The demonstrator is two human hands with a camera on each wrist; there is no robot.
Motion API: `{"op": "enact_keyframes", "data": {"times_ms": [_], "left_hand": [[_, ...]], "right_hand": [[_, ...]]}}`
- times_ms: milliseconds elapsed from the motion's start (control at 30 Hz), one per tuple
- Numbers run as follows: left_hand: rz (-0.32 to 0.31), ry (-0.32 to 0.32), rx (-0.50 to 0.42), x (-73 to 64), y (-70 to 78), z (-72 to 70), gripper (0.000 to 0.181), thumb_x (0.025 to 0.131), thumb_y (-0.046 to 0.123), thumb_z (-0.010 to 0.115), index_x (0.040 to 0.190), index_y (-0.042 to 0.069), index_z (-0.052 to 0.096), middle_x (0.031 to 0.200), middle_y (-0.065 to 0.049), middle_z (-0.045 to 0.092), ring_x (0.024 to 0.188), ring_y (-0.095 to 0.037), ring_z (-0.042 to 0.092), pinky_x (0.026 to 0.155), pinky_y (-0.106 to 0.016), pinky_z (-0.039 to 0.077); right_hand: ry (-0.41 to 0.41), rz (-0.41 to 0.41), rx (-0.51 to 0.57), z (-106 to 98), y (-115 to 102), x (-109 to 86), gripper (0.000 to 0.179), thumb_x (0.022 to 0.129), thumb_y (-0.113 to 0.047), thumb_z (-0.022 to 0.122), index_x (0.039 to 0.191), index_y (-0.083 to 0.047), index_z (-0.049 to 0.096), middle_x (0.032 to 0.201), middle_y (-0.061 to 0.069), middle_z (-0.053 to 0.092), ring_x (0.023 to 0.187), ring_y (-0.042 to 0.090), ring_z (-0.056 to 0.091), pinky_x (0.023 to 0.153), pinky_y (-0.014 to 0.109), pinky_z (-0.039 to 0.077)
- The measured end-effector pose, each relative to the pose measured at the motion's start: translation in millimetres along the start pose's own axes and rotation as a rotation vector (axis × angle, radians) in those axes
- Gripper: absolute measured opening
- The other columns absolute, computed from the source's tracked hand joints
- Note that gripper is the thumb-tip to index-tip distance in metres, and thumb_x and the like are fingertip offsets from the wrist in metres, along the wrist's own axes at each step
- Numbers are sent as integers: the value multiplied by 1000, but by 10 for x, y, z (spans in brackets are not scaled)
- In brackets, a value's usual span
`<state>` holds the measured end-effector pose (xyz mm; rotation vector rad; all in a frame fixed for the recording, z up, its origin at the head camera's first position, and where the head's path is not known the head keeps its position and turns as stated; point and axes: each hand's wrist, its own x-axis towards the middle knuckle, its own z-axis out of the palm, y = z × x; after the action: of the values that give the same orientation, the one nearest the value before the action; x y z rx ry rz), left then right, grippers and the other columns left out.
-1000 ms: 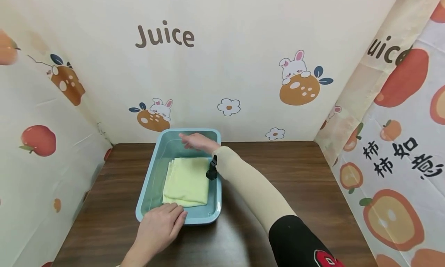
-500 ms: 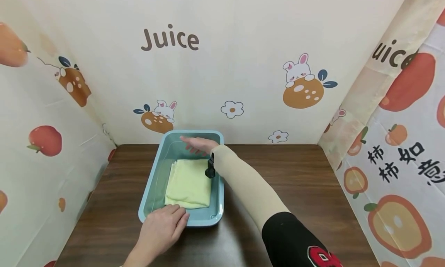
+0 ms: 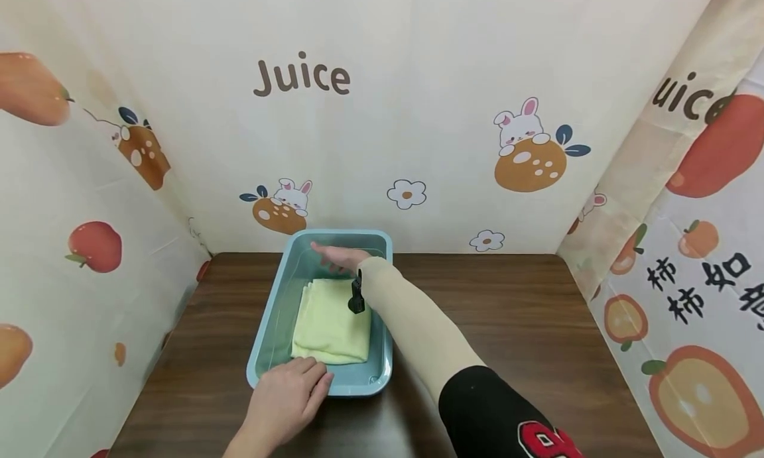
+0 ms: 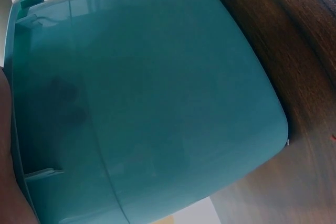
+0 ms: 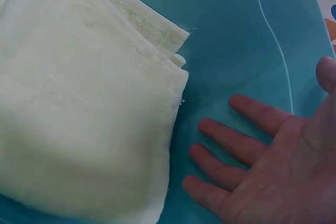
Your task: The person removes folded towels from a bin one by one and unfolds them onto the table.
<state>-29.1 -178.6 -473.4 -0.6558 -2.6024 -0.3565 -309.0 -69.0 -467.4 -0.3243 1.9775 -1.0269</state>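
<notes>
Blue-green basin (image 3: 282, 312) sat on a dark wood-grain table (image 3: 489, 325), its far end up nr a cream backdrop (image 3: 453, 60), w/ a pale-yellow cloth (image 3: 331, 332) folded & lying inside, toward the basin's near end. A person's L hand (image 3: 290, 392) gripped the basin's near rim, fingers bent over it & tips hidden fr. the head cam; L wrist view was mostly the basin's outer wall, w/ part of that hand at the rim. R hand (image 3: 341, 256) reached into the basin's far end, fingers straight & spread apart. Per R wrist view, its fingertips stopped just short of the cloth, a gap btwn; whether the hand touched the basin, couldn't tell. Stacked folds & loose threads showed along the cloth's edge facing those fingers. A cream sleeve (image 3: 412, 325) crossed the basin's R rim, running to black fabric (image 3: 477, 405) w/ a red patch (image 3: 544, 439) outside the basin; a black wrist device (image 3: 356, 299) hung over the basin's R side. Beyond the basin, backdrop prints incl. "Juice" lettering (image 3: 301, 75) & a bunny on orange fruit (image 3: 530, 163); well R of the basin, more fruit prints & Chinese chars (image 3: 661, 273).
</notes>
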Motion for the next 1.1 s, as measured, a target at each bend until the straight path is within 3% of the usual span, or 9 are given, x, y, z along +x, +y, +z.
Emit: {"op": "enact_keyframes", "data": {"times_ms": [267,467,767,933,1100], "left_hand": [[-17,-10,0,-3,22,-9,32,92,31,62,66,29,44,65,19,30,57,-2,32,51,-21,32],[-28,-22,7,-8,15,-25,33,93,32,63,66,29,43,65,19,32,57,-2,34,50,-22,33],[-28,-30,9,-7,12,-17,32,93,33,62,66,29,45,65,19,30,56,-1,33,49,-21,31],[-37,-46,15,-2,7,-11,30,93,34,63,67,29,48,65,18,30,56,-1,34,49,-21,31],[-52,-76,9,1,-2,-11,32,93,34,64,67,29,47,64,18,27,56,0,30,49,-20,29]], "right_hand": [[-32,-31,-17,34,29,25,83,100,-69,21,156,-9,32,156,17,36,142,38,33,116,52,21],[-105,-18,-90,97,19,37,78,100,-68,12,161,-19,17,162,8,26,147,38,22,118,52,15],[-73,58,-181,196,67,84,81,96,-75,12,160,-26,19,164,8,20,149,31,20,117,52,16],[-34,85,-179,227,76,62,86,94,-76,11,160,-22,22,160,12,30,143,33,33,116,53,19],[-59,88,-172,267,118,72,88,95,-76,11,160,-18,23,156,12,37,145,31,29,117,53,17]]}}
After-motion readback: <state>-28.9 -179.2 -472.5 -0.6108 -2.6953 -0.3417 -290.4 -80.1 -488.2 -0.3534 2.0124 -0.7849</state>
